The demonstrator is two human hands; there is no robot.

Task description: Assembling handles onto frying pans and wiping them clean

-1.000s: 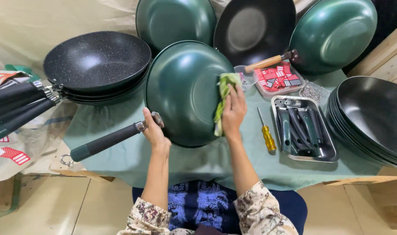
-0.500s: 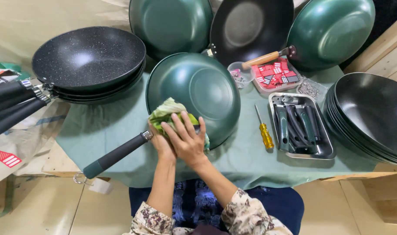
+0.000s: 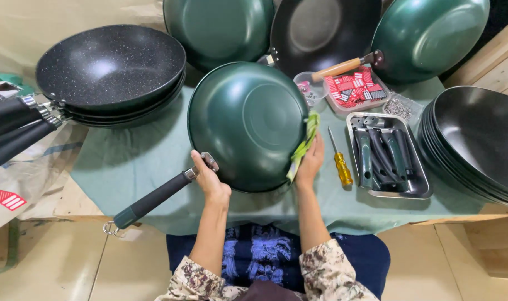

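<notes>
Here the left hand (image 3: 209, 178) closes around the joint where the black handle (image 3: 153, 198) meets the green wok (image 3: 248, 125), fingers wrapped on the bracket. The right hand (image 3: 309, 161) presses a folded green cloth (image 3: 303, 146) flat against the wok's right edge, fingers loosely spread over it rather than clenched. The wok lies upside down in the middle of the green table cover (image 3: 125, 161), its handle pointing toward the near left corner. Just right of the cloth hand lies a yellow-handled screwdriver (image 3: 340, 164), and beyond it a metal tray (image 3: 421, 187) holding dark handles. Stacks of black pans (image 3: 109, 69) sit to the left and right.
</notes>
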